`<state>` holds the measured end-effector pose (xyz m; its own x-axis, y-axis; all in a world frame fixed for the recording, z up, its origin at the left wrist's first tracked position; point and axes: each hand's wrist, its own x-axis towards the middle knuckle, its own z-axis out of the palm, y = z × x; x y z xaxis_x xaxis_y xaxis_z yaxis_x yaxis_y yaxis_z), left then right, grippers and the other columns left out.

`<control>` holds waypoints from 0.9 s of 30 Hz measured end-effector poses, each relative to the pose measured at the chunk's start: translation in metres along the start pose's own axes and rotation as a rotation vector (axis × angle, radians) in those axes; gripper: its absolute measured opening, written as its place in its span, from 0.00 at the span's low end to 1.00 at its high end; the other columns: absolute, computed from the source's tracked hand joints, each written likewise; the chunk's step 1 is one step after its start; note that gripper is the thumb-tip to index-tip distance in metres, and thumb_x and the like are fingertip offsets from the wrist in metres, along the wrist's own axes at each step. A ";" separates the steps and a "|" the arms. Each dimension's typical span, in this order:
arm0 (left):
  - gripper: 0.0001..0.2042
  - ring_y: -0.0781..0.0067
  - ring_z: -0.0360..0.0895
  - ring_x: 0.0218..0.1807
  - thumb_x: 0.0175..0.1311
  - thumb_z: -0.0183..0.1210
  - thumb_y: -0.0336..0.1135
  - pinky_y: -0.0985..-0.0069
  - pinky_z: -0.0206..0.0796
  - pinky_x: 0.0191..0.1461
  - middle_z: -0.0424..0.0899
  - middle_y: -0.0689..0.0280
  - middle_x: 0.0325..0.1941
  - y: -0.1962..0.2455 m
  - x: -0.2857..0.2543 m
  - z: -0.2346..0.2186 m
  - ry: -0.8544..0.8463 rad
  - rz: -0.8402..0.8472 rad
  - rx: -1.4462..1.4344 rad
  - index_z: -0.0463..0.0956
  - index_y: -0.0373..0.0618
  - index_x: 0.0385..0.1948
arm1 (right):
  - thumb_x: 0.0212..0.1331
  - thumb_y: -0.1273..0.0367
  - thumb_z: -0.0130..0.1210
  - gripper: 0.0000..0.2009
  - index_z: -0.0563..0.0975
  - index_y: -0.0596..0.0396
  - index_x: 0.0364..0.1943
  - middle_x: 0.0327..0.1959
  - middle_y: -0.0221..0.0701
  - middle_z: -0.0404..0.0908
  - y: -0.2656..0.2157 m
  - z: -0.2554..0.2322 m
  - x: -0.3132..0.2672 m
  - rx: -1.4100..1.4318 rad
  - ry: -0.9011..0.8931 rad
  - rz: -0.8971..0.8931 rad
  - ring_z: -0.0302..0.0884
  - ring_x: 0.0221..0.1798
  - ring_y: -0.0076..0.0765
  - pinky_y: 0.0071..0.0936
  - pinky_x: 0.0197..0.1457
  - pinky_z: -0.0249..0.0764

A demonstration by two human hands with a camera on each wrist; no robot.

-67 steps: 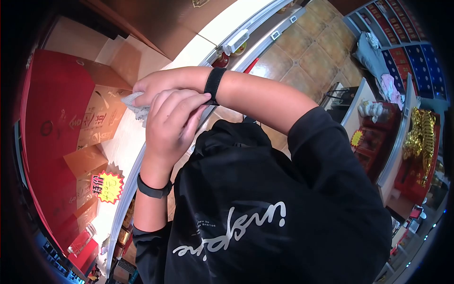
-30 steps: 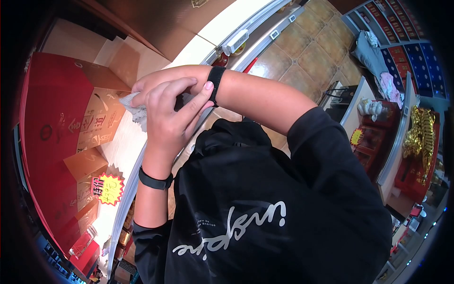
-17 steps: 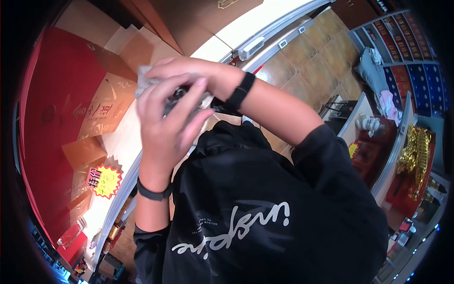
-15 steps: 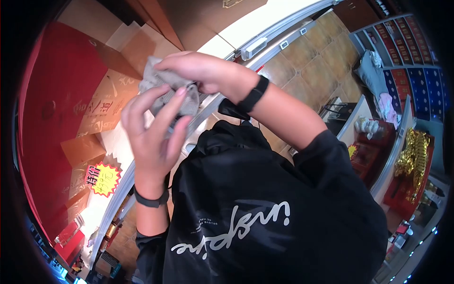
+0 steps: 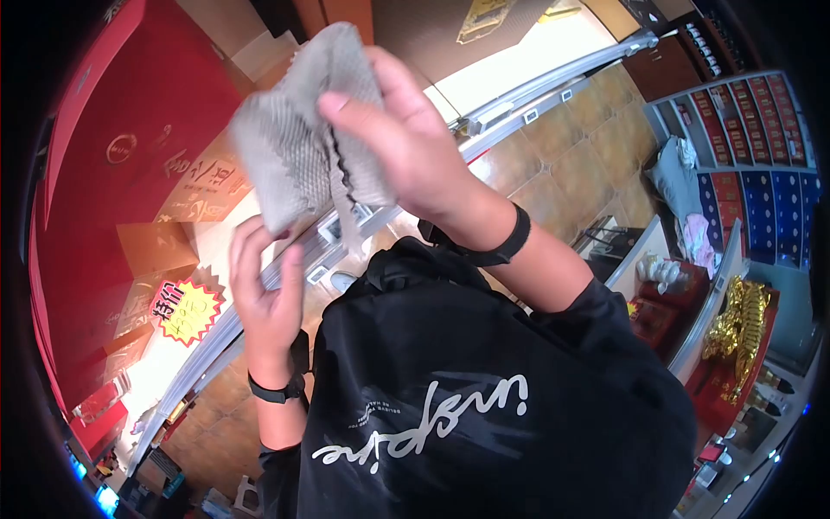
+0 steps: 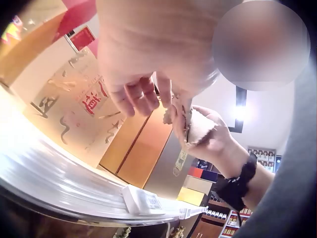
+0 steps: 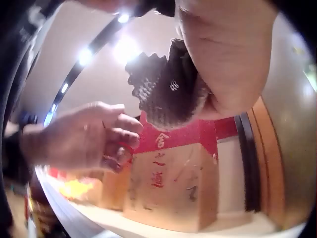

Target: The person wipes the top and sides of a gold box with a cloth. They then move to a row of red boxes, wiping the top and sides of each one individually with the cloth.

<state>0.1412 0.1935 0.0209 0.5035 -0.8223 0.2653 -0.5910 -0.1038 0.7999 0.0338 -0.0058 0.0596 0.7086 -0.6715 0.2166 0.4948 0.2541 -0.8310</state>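
Observation:
A folded grey cloth (image 5: 298, 143) with a textured weave and wavy edges is held up in my right hand (image 5: 415, 156), its thumb lying over the front and fingers behind. One narrow strip of it hangs down. In the right wrist view the same cloth (image 7: 166, 91) looks dark against the lights. My left hand (image 5: 270, 298) is just below the cloth, fingers loosely bent and holding nothing. The left wrist view shows its fingers beside the cloth (image 6: 200, 129). Black bands circle both wrists.
Red and gold boxes (image 5: 130, 164) stand on the counter at left, with a yellow price tag (image 5: 188, 311) at its edge. A metal rail (image 5: 553, 82) runs along the counter. Behind lie the tiled floor (image 5: 571, 156), stocked shelves (image 5: 752, 130) and a gold ornament (image 5: 739, 329).
My right hand has swung up and forward with the cloth, which now shows more fully. The left hand, earlier at the right wrist, has come away and dropped lower. The view has shifted.

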 end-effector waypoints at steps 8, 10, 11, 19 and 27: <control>0.31 0.73 0.80 0.60 0.60 0.78 0.32 0.69 0.71 0.67 0.85 0.64 0.59 0.034 0.005 0.055 -0.479 -0.159 -0.654 0.76 0.35 0.64 | 0.78 0.68 0.51 0.15 0.78 0.60 0.61 0.52 0.40 0.88 -0.014 0.018 0.027 0.666 -0.107 0.226 0.88 0.53 0.39 0.36 0.59 0.84; 0.30 0.73 0.78 0.63 0.63 0.75 0.24 0.70 0.70 0.71 0.82 0.62 0.64 0.034 0.009 0.058 -0.616 -0.316 -0.735 0.73 0.35 0.67 | 0.77 0.69 0.51 0.13 0.77 0.58 0.60 0.53 0.36 0.87 -0.014 0.028 0.028 0.563 -0.103 0.112 0.87 0.56 0.36 0.35 0.63 0.81; 0.28 0.75 0.80 0.58 0.64 0.75 0.27 0.72 0.72 0.66 0.84 0.64 0.59 0.033 0.009 0.061 -0.584 -0.279 -0.728 0.75 0.36 0.64 | 0.77 0.70 0.51 0.13 0.76 0.56 0.60 0.54 0.35 0.86 -0.011 0.032 0.028 0.511 -0.098 0.054 0.86 0.57 0.34 0.34 0.65 0.79; 0.21 0.79 0.83 0.50 0.67 0.74 0.33 0.75 0.76 0.58 0.88 0.69 0.50 0.037 0.012 0.068 -0.456 -0.294 -0.806 0.81 0.38 0.58 | 0.68 0.69 0.61 0.16 0.76 0.56 0.57 0.44 0.42 0.86 0.009 0.021 0.027 -0.741 -0.181 -0.739 0.87 0.40 0.48 0.39 0.44 0.82; 0.25 0.77 0.80 0.56 0.67 0.73 0.30 0.73 0.74 0.62 0.84 0.65 0.59 0.021 0.012 0.069 -0.594 -0.317 -0.827 0.76 0.39 0.64 | 0.71 0.68 0.62 0.17 0.76 0.58 0.59 0.50 0.37 0.84 0.018 0.019 0.021 -0.637 -0.233 -0.459 0.85 0.47 0.36 0.31 0.53 0.79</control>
<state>0.0915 0.1427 0.0043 0.0389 -0.9886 -0.1452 0.2372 -0.1320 0.9625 0.0672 -0.0023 0.0587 0.6258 -0.4330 0.6487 0.4302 -0.5021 -0.7502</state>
